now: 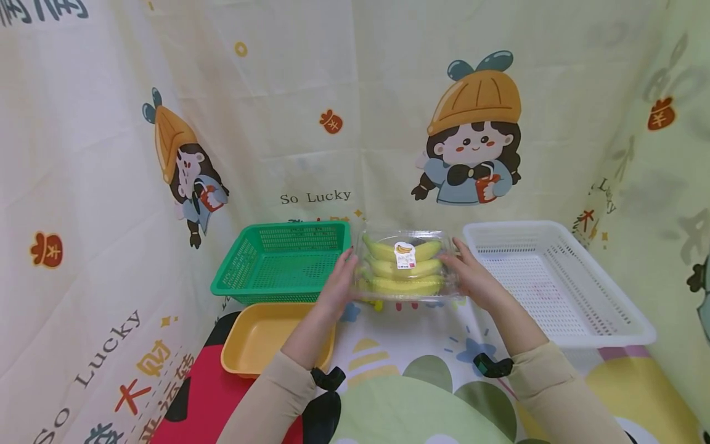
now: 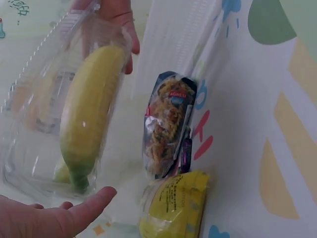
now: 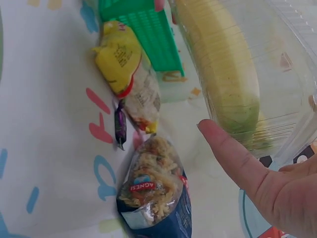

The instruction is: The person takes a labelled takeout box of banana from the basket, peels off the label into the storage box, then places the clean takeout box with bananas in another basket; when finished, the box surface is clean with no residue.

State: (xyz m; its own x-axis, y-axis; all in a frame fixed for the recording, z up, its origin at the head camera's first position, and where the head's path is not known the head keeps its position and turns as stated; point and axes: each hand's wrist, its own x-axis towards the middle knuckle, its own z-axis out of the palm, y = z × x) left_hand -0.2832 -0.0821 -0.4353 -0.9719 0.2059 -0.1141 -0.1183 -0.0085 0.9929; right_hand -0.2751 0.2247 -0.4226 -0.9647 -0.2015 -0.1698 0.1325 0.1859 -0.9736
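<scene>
A clear plastic box of bananas (image 1: 426,267) with a white label on its lid is held up by both hands in the head view, over the table. My left hand (image 1: 338,282) grips the box's left end, and my right hand (image 1: 476,274) grips its right end, fingertips on the upper corner. Through the box wall, one banana (image 2: 94,109) shows close up in the left wrist view. Beneath the box lie a pasta pack (image 2: 167,124), a yellow packet (image 2: 174,206) and a small purple-wrapped piece (image 3: 120,125). In the head view the box mostly hides them.
To the left stands a green basket (image 1: 288,262), with a yellow-orange tray (image 1: 266,336) in front of it. A large white basket (image 1: 532,290) stands to the right. A printed curtain (image 1: 377,111) hangs close behind, and a patterned cloth (image 1: 388,345) covers the table.
</scene>
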